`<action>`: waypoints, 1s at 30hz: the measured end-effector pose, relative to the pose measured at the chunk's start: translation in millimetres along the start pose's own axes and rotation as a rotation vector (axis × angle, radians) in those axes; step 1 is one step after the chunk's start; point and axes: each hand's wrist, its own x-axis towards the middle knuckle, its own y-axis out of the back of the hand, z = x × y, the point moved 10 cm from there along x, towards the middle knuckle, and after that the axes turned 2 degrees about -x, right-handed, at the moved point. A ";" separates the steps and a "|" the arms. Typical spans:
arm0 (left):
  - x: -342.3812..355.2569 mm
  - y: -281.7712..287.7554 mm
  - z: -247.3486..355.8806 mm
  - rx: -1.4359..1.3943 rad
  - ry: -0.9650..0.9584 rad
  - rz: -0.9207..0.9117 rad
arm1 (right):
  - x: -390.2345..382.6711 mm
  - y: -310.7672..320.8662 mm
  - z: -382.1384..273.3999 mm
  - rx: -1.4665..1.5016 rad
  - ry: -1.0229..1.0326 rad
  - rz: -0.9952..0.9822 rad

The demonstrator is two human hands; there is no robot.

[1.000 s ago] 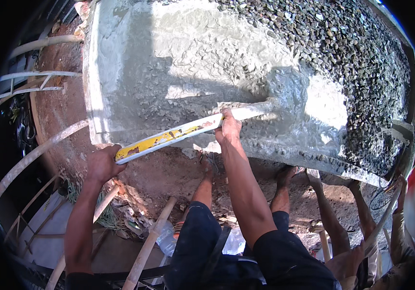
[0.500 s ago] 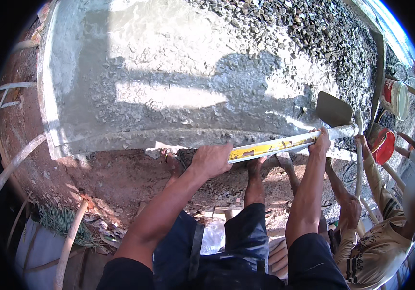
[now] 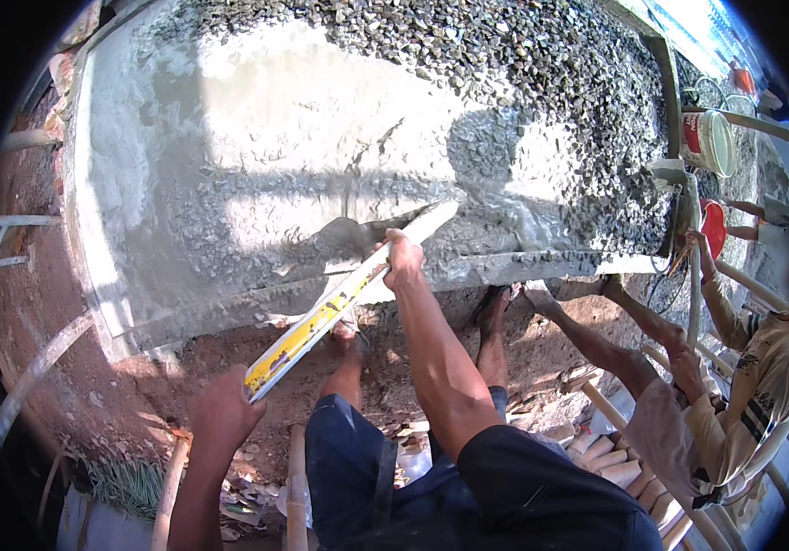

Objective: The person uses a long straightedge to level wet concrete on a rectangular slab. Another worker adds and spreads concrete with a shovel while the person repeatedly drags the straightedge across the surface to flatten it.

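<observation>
Straightedge (image 3: 339, 303) laid diagonally: near-left end low, far-right end on wet concrete (image 3: 303, 174). Left hand (image 3: 222, 409) closed around near end; right hand (image 3: 404, 262) clamped further up, nearer slab. Gravel (image 3: 551, 83) heaped far right beyond tip.
</observation>
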 end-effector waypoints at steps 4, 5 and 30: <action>-74.8 -12.9 -88.3 -0.058 0.221 0.077 | -69.2 -54.6 47.8 -0.037 0.098 -0.035; -93.4 -14.9 -105.5 -0.079 0.227 0.114 | -90.2 -63.5 63.5 -0.030 0.083 -0.062; 135.2 -151.6 535.5 -0.243 -0.570 -0.132 | -50.6 452.8 -507.5 0.127 0.850 0.352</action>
